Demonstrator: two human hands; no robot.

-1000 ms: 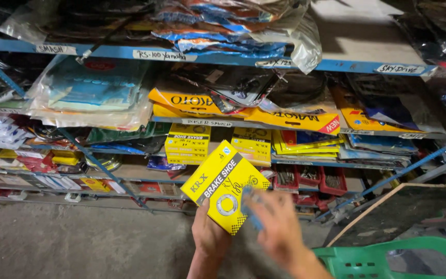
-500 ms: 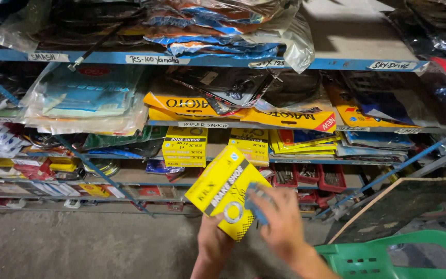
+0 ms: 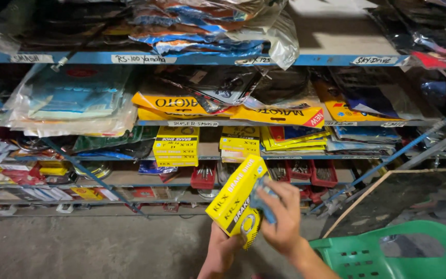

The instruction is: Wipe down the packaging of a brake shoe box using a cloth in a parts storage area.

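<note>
A flat yellow box [image 3: 236, 199] with black lettering is tilted in front of me, low in the middle of the view. My left hand [image 3: 221, 251] grips it from below. My right hand [image 3: 281, 219] presses a small blue cloth [image 3: 260, 199] against the box's right face. Behind the box stands a blue metal shelf rack [image 3: 336, 60] crowded with packaged parts. Two stacks of similar yellow boxes [image 3: 176, 146] sit on a middle shelf just above my hands.
Clear plastic bags of parts [image 3: 70, 101] fill the left shelves, and long yellow packages [image 3: 223, 111] lie across the middle one. Red bins [image 3: 324, 173] line a lower shelf. A green plastic chair [image 3: 398, 253] stands at the lower right on the concrete floor [image 3: 78, 248].
The yellow box has turned from showing its broad face to a steeper tilt showing its edge. My right hand has moved up along its right side with the cloth.
</note>
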